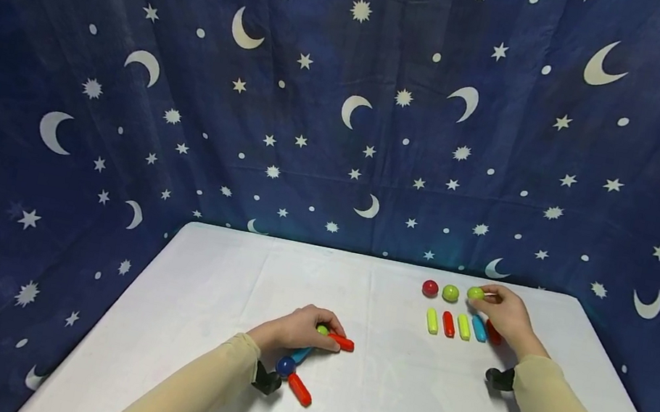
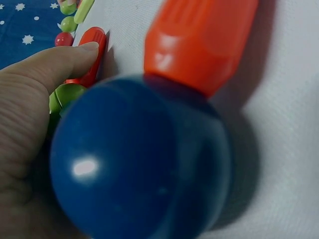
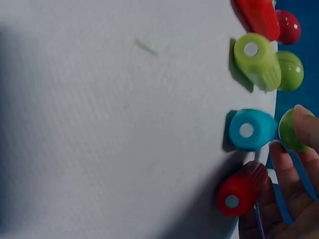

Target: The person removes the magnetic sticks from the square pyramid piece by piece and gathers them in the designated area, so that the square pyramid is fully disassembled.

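Note:
Low over the left part of the table, my left hand [image 1: 303,328] holds a short red building rod [image 1: 344,344], its thumb [image 2: 82,59] lying along it. A green ball [image 1: 322,329] meets that rod's near end, partly covered by the fingers. From under the hand a blue rod [image 1: 301,355] runs to a dark blue ball [image 1: 285,366], and a second red rod [image 1: 300,389] extends from this ball. At the back right, my right hand [image 1: 504,315] pinches another green ball [image 3: 293,130] between thumb and fingertips.
A red ball [image 1: 430,288] and a green ball [image 1: 450,293] lie left of my right hand. In front of them is a row of rods: yellow-green [image 1: 432,320], red [image 1: 448,324], yellow-green [image 1: 464,326], blue [image 1: 478,328] and dark red [image 1: 493,332]. A starry curtain [image 1: 324,87] hangs behind the white table [image 1: 400,410].

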`<state>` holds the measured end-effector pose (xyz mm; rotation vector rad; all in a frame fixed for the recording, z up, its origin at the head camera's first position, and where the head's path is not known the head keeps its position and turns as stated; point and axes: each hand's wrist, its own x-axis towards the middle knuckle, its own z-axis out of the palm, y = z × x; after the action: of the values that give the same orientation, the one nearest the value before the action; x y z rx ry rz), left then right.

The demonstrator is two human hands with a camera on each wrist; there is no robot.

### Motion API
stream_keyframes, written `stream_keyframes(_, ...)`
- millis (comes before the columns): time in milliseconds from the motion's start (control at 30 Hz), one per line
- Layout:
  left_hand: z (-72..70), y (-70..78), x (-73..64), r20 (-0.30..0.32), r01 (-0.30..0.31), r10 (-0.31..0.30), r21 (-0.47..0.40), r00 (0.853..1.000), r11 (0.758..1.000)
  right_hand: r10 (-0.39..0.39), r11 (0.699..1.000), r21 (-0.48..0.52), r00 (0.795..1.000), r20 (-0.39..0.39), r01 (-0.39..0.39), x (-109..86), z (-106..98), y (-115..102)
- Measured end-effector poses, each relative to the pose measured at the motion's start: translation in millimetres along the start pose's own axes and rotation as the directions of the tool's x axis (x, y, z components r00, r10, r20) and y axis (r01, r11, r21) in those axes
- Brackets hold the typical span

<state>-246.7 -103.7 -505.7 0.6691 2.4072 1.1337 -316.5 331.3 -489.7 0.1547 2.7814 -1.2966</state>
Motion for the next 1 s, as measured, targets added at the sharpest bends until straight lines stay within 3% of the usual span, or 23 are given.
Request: stream_keyframes(1000, 0.2, 2.0, 0.5, -0.013, 0.009, -0.009, 0.032, 1.000, 0.999, 0.005, 1.000, -0.029, 1.000, 0.015, -0.004, 5.3, 6, 11)
